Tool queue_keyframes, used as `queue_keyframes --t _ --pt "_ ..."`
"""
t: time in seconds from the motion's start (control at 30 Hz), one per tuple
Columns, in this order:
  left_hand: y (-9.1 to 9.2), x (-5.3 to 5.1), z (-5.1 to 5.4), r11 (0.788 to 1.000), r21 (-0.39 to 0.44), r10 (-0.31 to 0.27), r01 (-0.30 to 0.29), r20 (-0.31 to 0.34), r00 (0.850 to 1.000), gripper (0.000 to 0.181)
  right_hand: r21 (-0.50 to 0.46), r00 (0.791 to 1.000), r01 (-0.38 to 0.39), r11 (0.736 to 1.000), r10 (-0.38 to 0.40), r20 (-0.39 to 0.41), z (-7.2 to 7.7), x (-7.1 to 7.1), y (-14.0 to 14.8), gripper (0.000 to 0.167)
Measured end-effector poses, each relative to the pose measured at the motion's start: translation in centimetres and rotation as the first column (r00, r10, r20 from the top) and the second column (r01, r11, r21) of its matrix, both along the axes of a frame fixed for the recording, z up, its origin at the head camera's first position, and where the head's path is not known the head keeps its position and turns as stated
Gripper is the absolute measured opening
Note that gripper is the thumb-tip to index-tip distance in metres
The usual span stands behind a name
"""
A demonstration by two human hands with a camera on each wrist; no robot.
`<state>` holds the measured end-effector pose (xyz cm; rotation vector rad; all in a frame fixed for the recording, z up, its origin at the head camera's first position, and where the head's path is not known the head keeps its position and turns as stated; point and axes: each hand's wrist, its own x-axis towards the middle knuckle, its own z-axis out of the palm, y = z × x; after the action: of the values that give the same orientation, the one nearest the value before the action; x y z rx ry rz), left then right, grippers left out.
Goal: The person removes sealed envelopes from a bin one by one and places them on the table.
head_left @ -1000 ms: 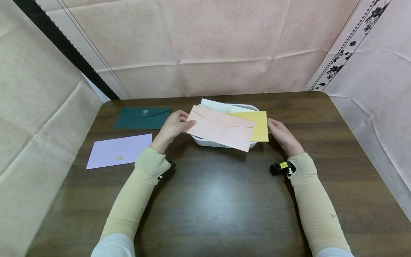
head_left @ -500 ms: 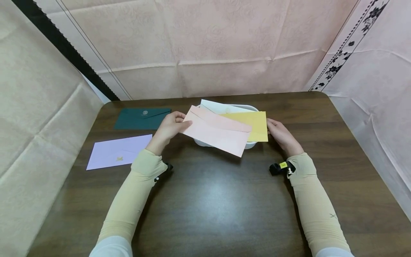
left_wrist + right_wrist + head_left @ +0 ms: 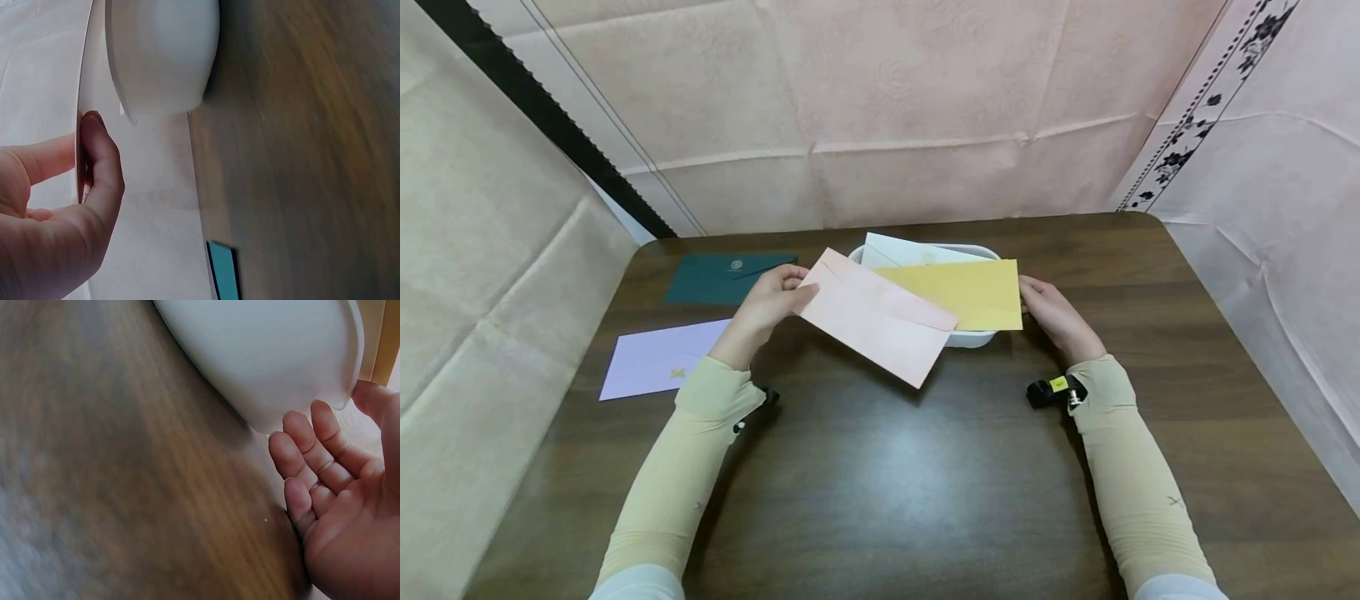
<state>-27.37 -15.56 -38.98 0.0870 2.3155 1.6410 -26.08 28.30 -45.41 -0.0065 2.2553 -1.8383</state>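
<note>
A pale pink envelope [image 3: 872, 321] is pinched at its left end between the thumb and fingers of my left hand [image 3: 763, 304]. It slants down to the right over the front of a white tub [image 3: 973, 339], partly covering a yellow envelope [image 3: 977, 292]. The yellow one lies across the tub, and behind it is a whitish-blue envelope [image 3: 891, 250]. At the tub's right end is my right hand [image 3: 1062, 321]. In the right wrist view its fingers are loosely bent beside the tub [image 3: 269, 362], with the thumb near the rim; whether they touch cannot be made out.
On the left of the brown wooden table [image 3: 910, 492] lie a dark green envelope [image 3: 707, 279] and, nearer, a lavender envelope [image 3: 655, 360], partly hidden by my left arm. Light cloth [image 3: 925, 108] hangs behind the table and along both sides.
My left hand has drawn the pink envelope left and toward me, tilting its right end further down. More of the yellow envelope shows. The right hand has stayed almost still.
</note>
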Motion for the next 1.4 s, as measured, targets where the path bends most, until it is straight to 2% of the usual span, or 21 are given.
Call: queue_keyframes --t 0.2,0.23,0.57,0.77,0.93,1.17,1.4 --pt "-1.9 0.5 0.2 1.0 0.014 0.01 -0.01 -0.01 1.0 0.048 0.007 1.0 0.004 1.0 -0.004 0.004 0.4 0.1 -0.2 0.041" --pt "-2.1 0.8 0.6 1.0 0.017 0.014 -0.014 -0.005 1.0 0.047 0.011 1.0 0.001 1.0 -0.001 0.003 0.5 0.1 -0.2 0.042" --pt "-4.7 1.2 0.5 0.999 0.03 0.015 -0.014 -0.042 0.999 0.048 0.034 1.0 -0.001 0.999 0.001 -0.026 0.1 0.1 -0.1 0.042" --pt "-6.1 1.6 0.6 1.0 -0.022 0.011 -0.013 -0.067 0.998 0.049 0.039 1.0 -0.001 0.999 0.002 -0.018 0.3 0.3 -0.1 0.042" --pt "-7.3 2.1 1.0 0.997 -0.073 0.006 -0.011 -0.063 0.998 0.052 0.028 1.0 -0.007 1.0 0.008 -0.021 0.2 0.2 -0.2 0.04" --pt "-9.1 2.6 1.2 0.984 -0.177 -0.005 -0.003 -0.048 0.999 0.055 0.03 1.0 -0.015 0.999 0.016 -0.021 0.2 0.2 -0.2 0.042" --pt "-10.3 2.8 1.2 0.971 -0.237 -0.028 0.015 -0.052 0.998 0.054 0.031 0.999 -0.025 0.999 0.026 -0.034 0.3 0.4 -0.1 0.041"
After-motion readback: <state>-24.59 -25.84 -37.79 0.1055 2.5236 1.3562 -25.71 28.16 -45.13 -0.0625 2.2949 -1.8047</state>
